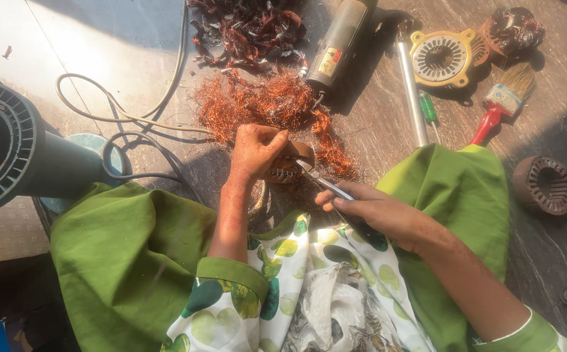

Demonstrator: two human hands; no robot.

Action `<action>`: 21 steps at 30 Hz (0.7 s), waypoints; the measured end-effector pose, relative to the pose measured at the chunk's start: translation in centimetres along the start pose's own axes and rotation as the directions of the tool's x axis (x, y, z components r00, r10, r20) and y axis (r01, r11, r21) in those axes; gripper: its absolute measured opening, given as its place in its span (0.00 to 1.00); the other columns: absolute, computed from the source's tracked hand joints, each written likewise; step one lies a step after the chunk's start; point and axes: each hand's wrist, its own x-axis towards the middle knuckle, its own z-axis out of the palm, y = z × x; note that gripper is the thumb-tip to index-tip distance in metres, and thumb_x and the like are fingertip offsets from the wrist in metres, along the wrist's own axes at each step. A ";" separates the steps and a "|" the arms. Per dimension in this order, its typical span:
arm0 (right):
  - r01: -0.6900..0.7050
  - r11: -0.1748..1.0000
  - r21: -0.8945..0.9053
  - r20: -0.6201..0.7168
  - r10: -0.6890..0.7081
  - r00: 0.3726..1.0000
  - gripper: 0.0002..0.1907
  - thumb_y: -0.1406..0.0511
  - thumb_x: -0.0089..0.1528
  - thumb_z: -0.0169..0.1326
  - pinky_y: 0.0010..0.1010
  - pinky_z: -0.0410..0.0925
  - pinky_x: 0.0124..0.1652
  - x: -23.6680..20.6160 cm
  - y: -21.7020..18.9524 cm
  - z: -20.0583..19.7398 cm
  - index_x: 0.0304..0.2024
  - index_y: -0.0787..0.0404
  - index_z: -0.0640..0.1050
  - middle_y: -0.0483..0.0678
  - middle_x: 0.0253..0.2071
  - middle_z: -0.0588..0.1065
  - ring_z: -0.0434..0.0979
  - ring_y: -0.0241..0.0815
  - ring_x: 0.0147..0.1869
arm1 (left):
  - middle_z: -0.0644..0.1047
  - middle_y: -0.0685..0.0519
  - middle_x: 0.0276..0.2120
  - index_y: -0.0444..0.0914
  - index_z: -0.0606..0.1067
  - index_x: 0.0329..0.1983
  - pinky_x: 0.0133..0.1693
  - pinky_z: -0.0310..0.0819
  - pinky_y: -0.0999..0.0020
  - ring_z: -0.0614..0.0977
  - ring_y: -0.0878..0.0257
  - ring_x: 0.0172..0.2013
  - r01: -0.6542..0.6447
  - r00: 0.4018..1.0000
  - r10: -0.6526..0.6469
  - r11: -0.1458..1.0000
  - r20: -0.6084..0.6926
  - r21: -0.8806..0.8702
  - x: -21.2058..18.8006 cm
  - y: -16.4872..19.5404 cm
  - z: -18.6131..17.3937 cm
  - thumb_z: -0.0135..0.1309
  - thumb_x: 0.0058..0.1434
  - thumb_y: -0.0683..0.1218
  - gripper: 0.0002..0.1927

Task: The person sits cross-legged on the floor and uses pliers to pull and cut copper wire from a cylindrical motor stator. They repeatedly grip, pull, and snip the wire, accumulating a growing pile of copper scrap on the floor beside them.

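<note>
Stator core [288,171] half-hidden under left hand [255,152].

Wire heap [267,104] behind stator [289,166]

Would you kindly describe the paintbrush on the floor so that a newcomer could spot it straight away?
Start at the person's green-draped knee on the right side and look up toward the top right of the dark floor. The paintbrush lies there at a slant, below the yellow round motor part. Its red handle and pale bristles set it apart from the green-handled screwdriver beside the metal rod.
</note>
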 end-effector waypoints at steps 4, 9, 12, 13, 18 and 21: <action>-0.018 1.000 -0.005 0.000 0.018 1.000 0.19 0.61 0.65 0.48 0.23 0.68 0.48 0.3 -0.1 0.0 0.57 0.55 0.78 0.43 0.51 0.77 0.73 0.33 0.50 | 0.79 0.49 0.18 0.34 0.84 0.32 0.27 0.73 0.66 0.78 0.66 0.20 0.022 1.000 -0.022 1.000 0.001 -0.009 0.0 -0.1 0.2 0.55 0.60 0.52 0.17; 0.001 0.997 -0.078 0.002 -0.001 1.000 0.20 0.59 0.65 0.47 0.27 0.65 0.50 0.2 -0.6 -0.6 0.57 0.54 0.78 0.42 0.52 0.78 0.72 0.33 0.54 | 0.79 0.47 0.19 0.33 0.84 0.32 0.28 0.75 0.66 0.80 0.65 0.21 -0.017 1.000 0.017 0.999 0.001 0.028 0.2 0.1 0.1 0.54 0.60 0.53 0.18; -0.026 0.992 -0.125 0.010 0.027 1.000 0.20 0.57 0.66 0.46 0.29 0.66 0.51 0.4 -0.8 -1.3 0.57 0.54 0.78 0.43 0.52 0.78 0.72 0.35 0.55 | 0.80 0.46 0.20 0.33 0.83 0.32 0.29 0.75 0.65 0.81 0.64 0.21 -0.013 1.000 0.012 0.999 0.026 0.030 0.3 0.4 0.1 0.54 0.59 0.53 0.18; -0.034 0.989 -0.144 0.016 0.037 0.999 0.20 0.57 0.66 0.46 0.30 0.67 0.51 0.5 -0.8 -1.5 0.57 0.54 0.78 0.44 0.52 0.78 0.72 0.36 0.55 | 0.80 0.45 0.20 0.33 0.83 0.31 0.29 0.76 0.65 0.81 0.63 0.21 0.002 0.999 -0.003 1.000 0.037 0.026 0.3 0.5 0.2 0.53 0.59 0.52 0.18; -0.041 0.996 -0.075 0.075 0.047 0.996 0.20 0.56 0.67 0.45 0.32 0.71 0.51 1.0 -0.8 -2.3 0.56 0.55 0.77 0.44 0.50 0.78 0.75 0.35 0.55 | 0.79 0.44 0.19 0.34 0.83 0.31 0.29 0.76 0.63 0.81 0.61 0.20 -0.026 0.999 0.023 0.998 0.042 0.058 0.2 1.0 0.1 0.52 0.58 0.53 0.18; -0.050 0.992 -0.115 0.059 0.057 0.997 0.19 0.56 0.68 0.45 0.31 0.70 0.48 1.2 -0.5 -2.2 0.54 0.56 0.77 0.42 0.48 0.78 0.73 0.33 0.51 | 0.79 0.44 0.19 0.34 0.83 0.31 0.30 0.76 0.63 0.81 0.60 0.20 -0.026 0.999 0.023 0.998 0.044 0.063 0.3 1.0 0.1 0.52 0.58 0.53 0.18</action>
